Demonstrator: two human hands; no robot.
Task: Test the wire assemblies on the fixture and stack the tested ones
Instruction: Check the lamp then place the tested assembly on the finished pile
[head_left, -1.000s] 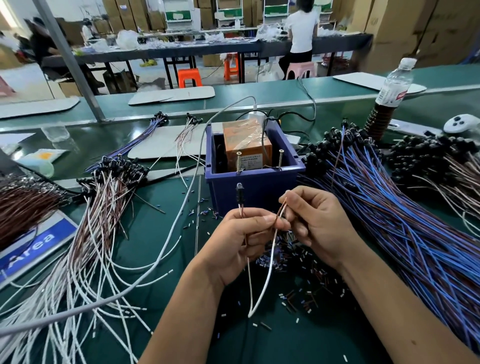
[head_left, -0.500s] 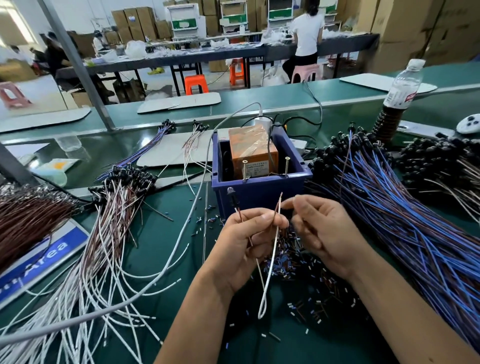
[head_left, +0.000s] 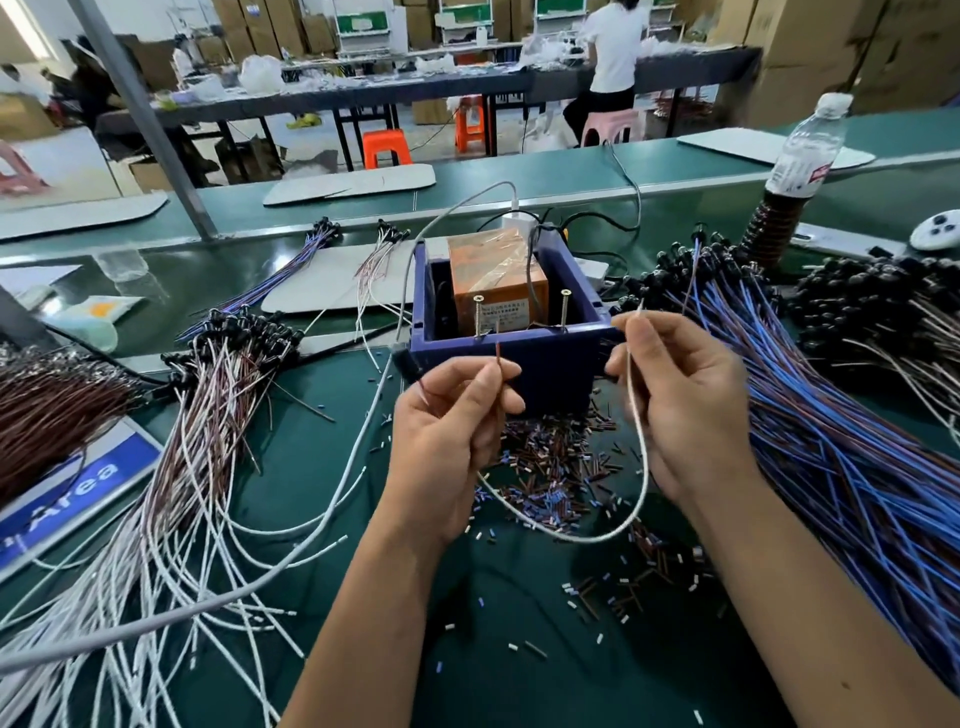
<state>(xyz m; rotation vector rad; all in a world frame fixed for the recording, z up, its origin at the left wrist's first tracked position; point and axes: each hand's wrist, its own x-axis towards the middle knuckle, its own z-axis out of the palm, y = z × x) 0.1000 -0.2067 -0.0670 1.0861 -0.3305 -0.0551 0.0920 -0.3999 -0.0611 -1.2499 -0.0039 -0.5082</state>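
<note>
The blue test fixture box (head_left: 550, 358) stands mid-table with an orange block (head_left: 493, 283) inside and two upright screws (head_left: 478, 312) on its front rim. My left hand (head_left: 447, 431) pinches the brown lead of a wire assembly, whose black connector (head_left: 404, 359) sticks up at the hand's left. My right hand (head_left: 680, 405) pinches the white lead (head_left: 636, 441), its tip raised near the box's right corner. The white lead loops down between both hands. A stack of white and brown assemblies (head_left: 171, 467) lies on the left.
A large heap of blue-wired assemblies (head_left: 831, 441) lies on the right, with a black-connector pile (head_left: 883, 306) behind it. Brown wires (head_left: 47, 410) lie far left. Cut insulation bits (head_left: 550, 462) litter the mat. A water bottle (head_left: 802, 150) stands back right. A grey cable (head_left: 311, 509) crosses the table.
My hands have drawn apart, splitting the two leads. The right hand carried the white lead up and right, and the left hand lifted the brown lead toward the fixture.
</note>
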